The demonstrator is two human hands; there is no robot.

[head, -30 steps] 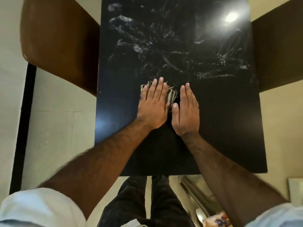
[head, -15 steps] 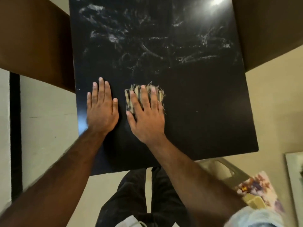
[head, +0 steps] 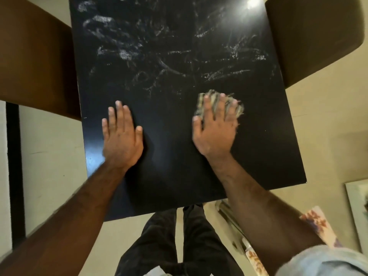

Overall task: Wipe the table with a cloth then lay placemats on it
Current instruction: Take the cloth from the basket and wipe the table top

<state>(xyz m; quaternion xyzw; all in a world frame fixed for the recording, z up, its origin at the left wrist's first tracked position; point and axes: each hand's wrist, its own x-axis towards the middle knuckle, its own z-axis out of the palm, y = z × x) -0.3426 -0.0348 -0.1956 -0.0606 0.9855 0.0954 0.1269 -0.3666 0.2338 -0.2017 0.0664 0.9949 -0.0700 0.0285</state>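
Pressing the small frayed striped cloth [head: 219, 105] flat with spread fingers, the right hand [head: 214, 132] grips nothing; the left hand [head: 121, 140] lies open on the glossy black rectangular table [head: 258, 146]. The cloth could slip free, leaving the far white smears [head: 159, 56] unwiped.

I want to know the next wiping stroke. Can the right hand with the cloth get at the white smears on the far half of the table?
Probably yes. The right hand presses the cloth flat just below the white smears, and nothing stands on the table between them. The farthest marks may need a lean forward.
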